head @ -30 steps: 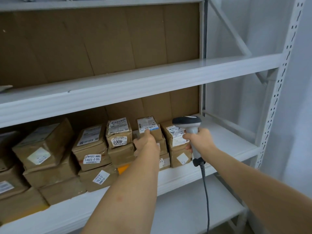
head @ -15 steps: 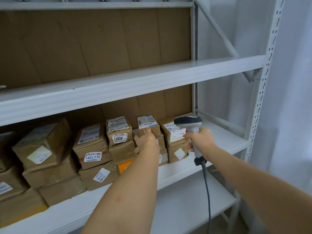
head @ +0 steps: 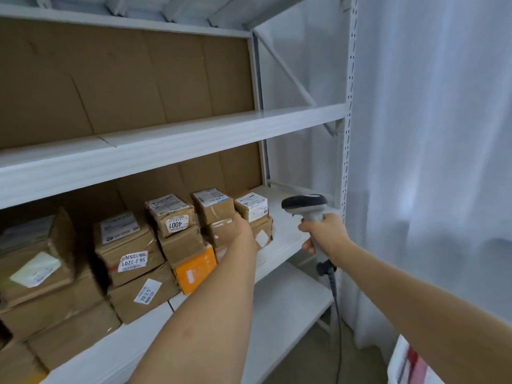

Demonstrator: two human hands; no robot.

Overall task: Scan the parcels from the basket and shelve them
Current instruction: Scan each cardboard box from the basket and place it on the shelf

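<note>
Several brown cardboard parcels are stacked on the middle shelf (head: 285, 225) of a white metal rack. My left hand (head: 244, 227) reaches to the right-hand stacks and touches the lower front corner of a small parcel with a blue-edged label (head: 212, 207). Its fingers are hidden behind the hand. Another small labelled parcel (head: 253, 207) tops the rightmost stack. My right hand (head: 324, 234) grips the handle of a grey corded barcode scanner (head: 304, 203), held upright just right of the parcels with its head facing left.
An orange box (head: 195, 268) lies low in the stacks under my left forearm. The upper shelf (head: 194, 131) and lower shelf (head: 279, 303) are bare where visible. A white curtain (head: 429, 162) hangs on the right. A white basket (head: 410, 364) shows at the bottom right corner.
The view has swung to the right. My left hand has slid lower on the small parcel's front. The scanner has moved right, away from the rightmost stack.
</note>
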